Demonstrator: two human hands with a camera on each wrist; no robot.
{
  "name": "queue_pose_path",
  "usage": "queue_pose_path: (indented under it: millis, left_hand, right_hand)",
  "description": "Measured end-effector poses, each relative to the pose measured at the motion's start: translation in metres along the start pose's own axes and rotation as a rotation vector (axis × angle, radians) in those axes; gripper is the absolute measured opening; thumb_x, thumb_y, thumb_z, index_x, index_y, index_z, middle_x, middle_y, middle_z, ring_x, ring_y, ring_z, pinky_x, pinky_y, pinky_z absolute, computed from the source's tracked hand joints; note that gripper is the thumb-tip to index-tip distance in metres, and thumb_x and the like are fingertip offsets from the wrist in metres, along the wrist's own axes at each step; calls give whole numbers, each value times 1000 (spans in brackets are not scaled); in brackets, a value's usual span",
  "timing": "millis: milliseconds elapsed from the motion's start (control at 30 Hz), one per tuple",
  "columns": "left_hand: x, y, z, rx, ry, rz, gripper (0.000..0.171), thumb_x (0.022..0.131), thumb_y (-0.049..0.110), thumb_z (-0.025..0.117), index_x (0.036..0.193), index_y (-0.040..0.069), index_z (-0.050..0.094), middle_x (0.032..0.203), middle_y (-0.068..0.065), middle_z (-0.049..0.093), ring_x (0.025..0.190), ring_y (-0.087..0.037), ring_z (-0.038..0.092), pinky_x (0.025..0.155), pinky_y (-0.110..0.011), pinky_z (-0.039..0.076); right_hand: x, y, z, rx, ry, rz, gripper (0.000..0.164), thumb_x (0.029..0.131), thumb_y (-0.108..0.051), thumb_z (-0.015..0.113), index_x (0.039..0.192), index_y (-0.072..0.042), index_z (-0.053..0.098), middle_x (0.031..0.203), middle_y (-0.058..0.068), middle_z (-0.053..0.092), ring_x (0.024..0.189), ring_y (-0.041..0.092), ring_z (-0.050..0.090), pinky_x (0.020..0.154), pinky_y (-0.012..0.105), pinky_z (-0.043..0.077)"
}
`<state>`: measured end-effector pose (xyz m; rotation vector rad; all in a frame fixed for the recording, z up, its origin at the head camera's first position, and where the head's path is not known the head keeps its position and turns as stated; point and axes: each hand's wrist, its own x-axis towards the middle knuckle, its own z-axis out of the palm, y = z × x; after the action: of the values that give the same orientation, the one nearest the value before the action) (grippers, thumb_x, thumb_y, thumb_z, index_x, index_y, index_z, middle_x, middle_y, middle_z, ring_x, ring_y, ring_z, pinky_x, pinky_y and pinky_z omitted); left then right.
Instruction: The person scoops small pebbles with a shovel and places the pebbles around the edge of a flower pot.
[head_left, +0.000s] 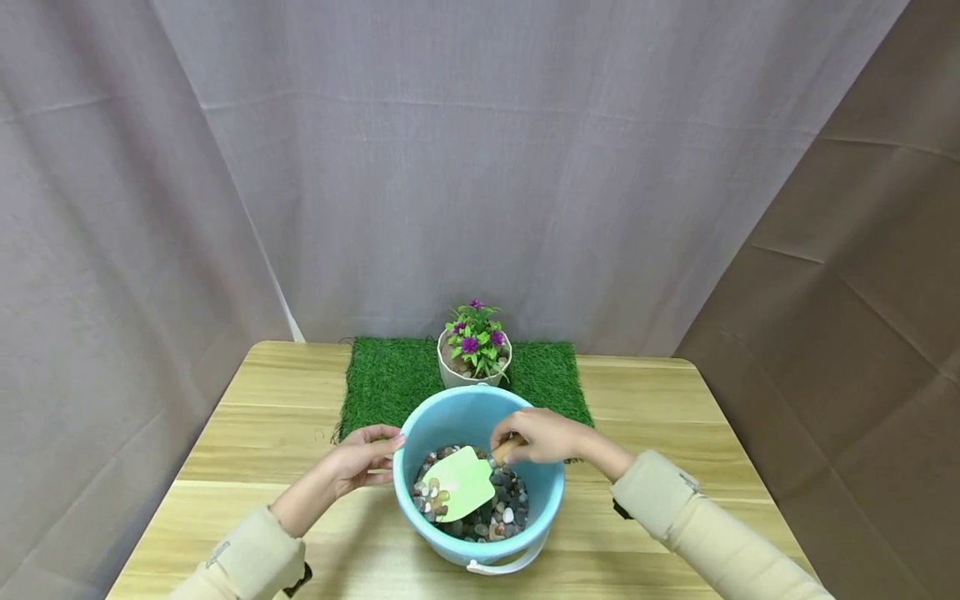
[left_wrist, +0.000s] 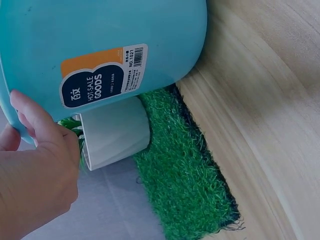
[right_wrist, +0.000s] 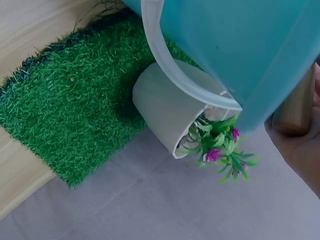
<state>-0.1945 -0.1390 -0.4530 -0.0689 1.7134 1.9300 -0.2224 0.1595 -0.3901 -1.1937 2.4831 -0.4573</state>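
Observation:
A light blue bucket (head_left: 457, 414) stands on the table with small pebbles (head_left: 512, 500) at its bottom. My left hand (head_left: 360, 461) pinches the left side of its rim, and the left wrist view shows the thumb and fingers on either side of that edge. With my right hand (head_left: 549, 435), reaching over the right rim, I grip the wooden handle (right_wrist: 295, 110) of a small garden shovel. The shovel's pale green blade (head_left: 463, 483) is inside the bucket, pointing left, with several pebbles on its tip. In the right wrist view the bucket wall hides the blade.
Just behind the bucket, a white flowerpot (head_left: 459, 377) with a purple-flowered plant (head_left: 474, 337) sits on a green artificial grass mat (head_left: 393, 375). The bucket's white carrying handle (head_left: 510, 568) hangs at the front. Grey curtains (head_left: 487, 183) surround the wooden table (head_left: 645, 517).

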Motion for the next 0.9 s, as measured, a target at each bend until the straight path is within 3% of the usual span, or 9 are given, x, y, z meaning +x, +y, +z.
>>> queue_pose_path:
  millis: [733,900]
  left_hand:
    - [0,1,0,-7,6,-2,26,93,15,59,113,1,51,71,4,64,62,-3,63,65,-21,62]
    - [-1,2,-1,-10,1,0,27,92,15,59,114,1,51,73,4,65,63,-4,64,67,-23,62]
  right_hand:
    - [-9,9,-20,76,50,20,14,88,-10,65,102,-8,68,92,-1,68,75,0,54,69,16,51]
    - [-11,11,-24,37,84,31,14,87,-12,66,101,-8,69,92,-1,69,75,1,55,69,17,52]
